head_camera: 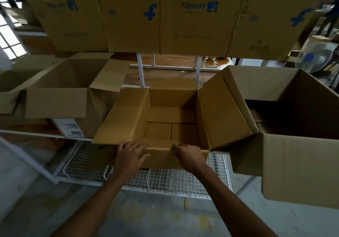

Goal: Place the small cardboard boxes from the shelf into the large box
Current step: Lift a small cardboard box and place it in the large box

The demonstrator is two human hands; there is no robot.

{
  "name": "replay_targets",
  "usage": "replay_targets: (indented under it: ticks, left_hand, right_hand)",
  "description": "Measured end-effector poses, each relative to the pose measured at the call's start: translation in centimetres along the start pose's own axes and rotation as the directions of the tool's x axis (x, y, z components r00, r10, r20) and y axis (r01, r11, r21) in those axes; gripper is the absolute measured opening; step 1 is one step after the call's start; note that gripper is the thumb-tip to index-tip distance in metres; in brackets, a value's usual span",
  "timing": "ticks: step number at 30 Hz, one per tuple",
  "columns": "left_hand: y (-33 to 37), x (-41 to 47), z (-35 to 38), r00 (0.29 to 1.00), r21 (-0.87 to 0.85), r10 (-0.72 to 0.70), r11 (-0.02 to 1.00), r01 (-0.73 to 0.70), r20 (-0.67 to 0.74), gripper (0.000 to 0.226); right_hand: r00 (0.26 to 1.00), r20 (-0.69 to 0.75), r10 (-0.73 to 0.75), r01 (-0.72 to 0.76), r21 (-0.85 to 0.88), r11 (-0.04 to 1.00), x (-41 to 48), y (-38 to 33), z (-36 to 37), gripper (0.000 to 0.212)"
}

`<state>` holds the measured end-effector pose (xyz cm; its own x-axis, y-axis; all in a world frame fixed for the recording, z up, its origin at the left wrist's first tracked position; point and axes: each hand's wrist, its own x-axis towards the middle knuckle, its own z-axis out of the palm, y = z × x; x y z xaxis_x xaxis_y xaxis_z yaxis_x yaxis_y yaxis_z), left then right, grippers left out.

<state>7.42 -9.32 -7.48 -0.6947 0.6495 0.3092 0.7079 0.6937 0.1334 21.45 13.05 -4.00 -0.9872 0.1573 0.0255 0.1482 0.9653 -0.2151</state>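
Note:
The large cardboard box [126, 115] stands open on the shelf in the middle, its flaps spread outward. Several small brown boxes lie flat on its bottom: one at the back [171, 114], one front left [158, 131] and one front right [184, 132]. My left hand [131, 156] lies on the near flap with fingers spread and holds nothing. My right hand [189, 156] curls its fingers over the fold of that same near flap [161, 158]. Neither hand holds a small box.
An open carton [73, 89] sits to the left over a white-labelled box [68, 127]. A bigger open carton [293, 117] stands on the right. Flat Flipkart cartons [165, 16] hang overhead. A wire mesh shelf [165, 179] lies below. At the far right are a fan [317, 56] and a person [330, 20].

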Motion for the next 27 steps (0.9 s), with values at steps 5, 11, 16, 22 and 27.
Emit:
replay_targets:
  ticks: [5, 11, 16, 22, 27]
  left_hand:
    - [1.9, -2.5, -1.5, 0.986, -0.089, -0.018, 0.996, 0.003, -0.169, 0.041]
    - [3.3, -5.6, -4.3, 0.954, -0.147, -0.035, 0.989, -0.009, -0.296, 0.047]
    - [4.8, -7.0, -7.8, 0.914, -0.198, -0.053, 0.980, -0.030, -0.402, 0.047]
    - [9.2, -7.8, -12.3, 0.820, -0.321, -0.077, 0.938, -0.133, -0.567, 0.038]
    - [13.9, -7.4, -15.0, 0.796, -0.364, -0.042, 0.903, -0.229, -0.604, 0.033]
  right_hand:
    - [0.996, -0.069, -0.062, 0.062, -0.008, 0.998, -2.6, -0.2, -2.4, 0.021]
    - [0.973, -0.191, -0.127, 0.119, -0.053, 0.991, -5.9, -2.0, -5.9, 0.020]
    - [0.949, -0.275, -0.153, 0.119, -0.137, 0.983, -8.9, -4.2, -10.1, 0.028]
    - [0.927, -0.337, -0.165, 0.074, -0.268, 0.961, -14.2, -6.3, -16.8, 0.034]
    - [0.905, -0.408, -0.120, -0.048, -0.378, 0.925, -19.1, -5.8, -21.1, 0.044]
